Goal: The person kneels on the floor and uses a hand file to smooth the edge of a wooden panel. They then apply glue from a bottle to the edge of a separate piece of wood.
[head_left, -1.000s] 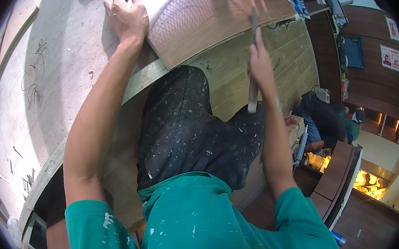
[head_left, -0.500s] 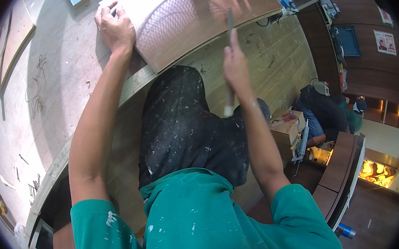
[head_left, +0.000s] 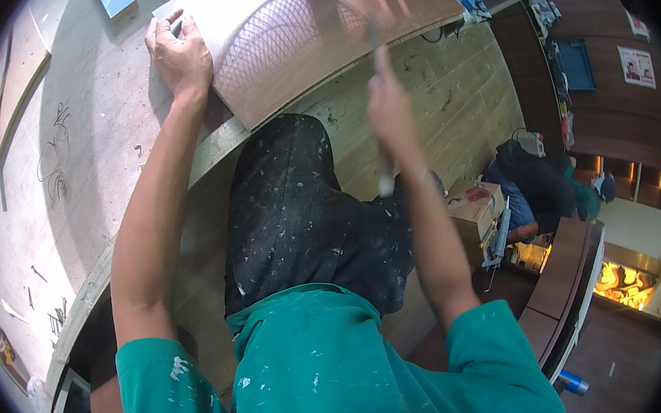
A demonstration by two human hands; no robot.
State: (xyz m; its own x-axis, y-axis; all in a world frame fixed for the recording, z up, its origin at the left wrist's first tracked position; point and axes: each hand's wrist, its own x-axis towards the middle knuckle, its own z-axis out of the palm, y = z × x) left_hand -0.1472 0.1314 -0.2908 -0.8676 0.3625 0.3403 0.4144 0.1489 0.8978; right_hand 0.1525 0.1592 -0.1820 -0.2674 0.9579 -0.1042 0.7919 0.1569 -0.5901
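My left hand (head_left: 180,56) is at the left end of a wooden board (head_left: 296,83), fingers curled over a small dark item I cannot make out, on a pale dusty worktop (head_left: 85,94). The board has a bright sheen with a mesh-like pattern. My right hand (head_left: 389,115), blurred, grips a long, narrow flat tool (head_left: 373,33), like a file or bar, near the board's front edge, with its pale end pointing down toward my paint-spotted dark trousers (head_left: 284,210).
Loose wire (head_left: 56,167), a wood offcut (head_left: 18,92) and a light blue block (head_left: 116,1) lie on the worktop. At right are a cardboard box (head_left: 472,206), a silver caulking gun (head_left: 498,231), a crouching person (head_left: 541,188) and a brown cabinet (head_left: 558,289).
My right hand and tool have shifted left from a second ago and are blurred now. My left hand stays on the board's corner, appearing slightly further left as the view shifts.
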